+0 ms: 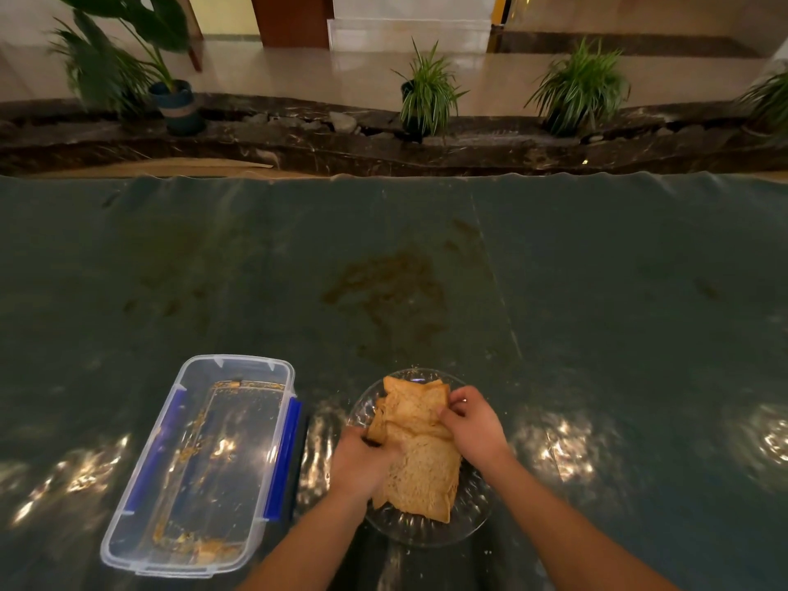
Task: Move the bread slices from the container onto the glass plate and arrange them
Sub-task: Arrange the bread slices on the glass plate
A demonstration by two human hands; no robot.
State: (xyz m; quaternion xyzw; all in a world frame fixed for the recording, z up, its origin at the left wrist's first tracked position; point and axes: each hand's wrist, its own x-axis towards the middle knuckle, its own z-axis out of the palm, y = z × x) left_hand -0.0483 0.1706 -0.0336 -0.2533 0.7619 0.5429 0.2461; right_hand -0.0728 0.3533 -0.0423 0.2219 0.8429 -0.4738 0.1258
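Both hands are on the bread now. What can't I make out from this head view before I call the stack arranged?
- Slice count: the bread slices overlap, and the left hand and right hand cover parts.
- Left fingertips: tucked under the bread.
- Glass plate: its centre is hidden by bread.
- Container: bits at the near end are too small to tell crumbs from a slice piece.

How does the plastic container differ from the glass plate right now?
The plastic container is a deep rectangle with blue clips; the glass plate is round and shallow. The container holds only crumbs, while the plate carries the bread slices, gripped by both hands. Both are clear and sit on the green table cover.
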